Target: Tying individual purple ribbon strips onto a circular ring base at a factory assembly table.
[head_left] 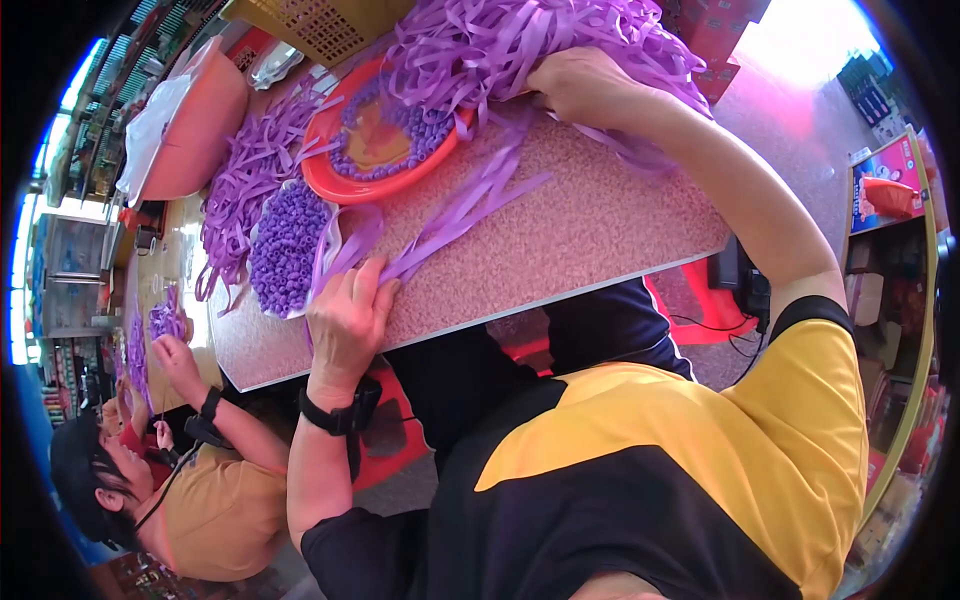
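Observation:
My left hand (348, 310) is closed on a purple ribbon (465, 210) at the near left of the table, and the ribbon's strips stretch away to the right from its fingers. At the far side, my right hand (590, 88) is closed, its fingers on the edge of a big heap of purple ribbons (540, 35); the fingertips are partly hidden. Just beyond my left hand lies a mound of purple beads (288, 255) on something white. An orange-red dish (345, 190) with more purple beads stands between my hands, and the heap hangs over its far rim.
A second pile of purple ribbons (245, 180) lies at the left beside a large pink tub (205, 120). A yellow basket (320, 30) stands at the back. Another person (215, 510) sits at my left, a hand near purple ribbons. The table's front edge (470, 316) is before me.

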The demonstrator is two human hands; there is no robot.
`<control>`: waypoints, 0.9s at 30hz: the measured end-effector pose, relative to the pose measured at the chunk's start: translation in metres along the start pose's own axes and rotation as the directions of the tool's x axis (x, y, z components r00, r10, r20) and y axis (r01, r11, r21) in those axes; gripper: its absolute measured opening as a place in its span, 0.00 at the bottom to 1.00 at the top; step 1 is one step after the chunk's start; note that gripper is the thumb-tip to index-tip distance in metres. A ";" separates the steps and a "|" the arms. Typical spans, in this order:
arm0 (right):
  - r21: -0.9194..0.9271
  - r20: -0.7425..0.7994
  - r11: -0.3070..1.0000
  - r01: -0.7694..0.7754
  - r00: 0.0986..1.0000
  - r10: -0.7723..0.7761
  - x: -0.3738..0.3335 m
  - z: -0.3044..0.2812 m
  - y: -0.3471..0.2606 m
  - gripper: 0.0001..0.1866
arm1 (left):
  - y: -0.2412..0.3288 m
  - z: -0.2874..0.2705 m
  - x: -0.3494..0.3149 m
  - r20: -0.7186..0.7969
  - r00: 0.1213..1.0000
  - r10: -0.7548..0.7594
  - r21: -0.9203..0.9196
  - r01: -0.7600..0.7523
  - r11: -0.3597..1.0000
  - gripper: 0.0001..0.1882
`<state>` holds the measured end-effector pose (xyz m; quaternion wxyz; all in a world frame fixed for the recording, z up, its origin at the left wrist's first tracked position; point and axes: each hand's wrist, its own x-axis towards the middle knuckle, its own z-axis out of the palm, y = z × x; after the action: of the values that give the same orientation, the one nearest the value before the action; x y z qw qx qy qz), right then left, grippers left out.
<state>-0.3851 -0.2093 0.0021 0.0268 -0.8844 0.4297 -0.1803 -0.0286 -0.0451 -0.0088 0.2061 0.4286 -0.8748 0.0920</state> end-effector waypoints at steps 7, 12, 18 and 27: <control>-0.114 -0.022 0.993 0.041 0.999 -0.044 -0.006 0.002 0.006 0.13 | -0.006 -0.012 -0.006 0.083 0.996 0.017 -0.039 -0.014 0.999 0.22; 0.080 -0.113 0.990 0.116 0.988 -0.107 -0.036 -0.029 -0.006 0.11 | -0.006 -0.010 -0.007 0.045 0.999 0.021 -0.072 -0.018 0.997 0.23; 0.670 -0.159 0.739 0.065 0.986 0.058 -0.045 -0.049 -0.008 0.09 | -0.009 -0.007 -0.010 0.039 0.999 -0.003 -0.076 0.006 0.997 0.21; 0.199 0.112 0.980 0.000 0.993 -0.023 -0.024 -0.006 -0.076 0.17 | -0.008 -0.007 -0.009 -0.006 1.000 -0.011 -0.120 0.010 0.993 0.19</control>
<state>-0.3436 -0.1429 0.0156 0.1384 -0.8886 0.4023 -0.1716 -0.0157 -0.0409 -0.0061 0.2350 0.4197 -0.8759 0.0394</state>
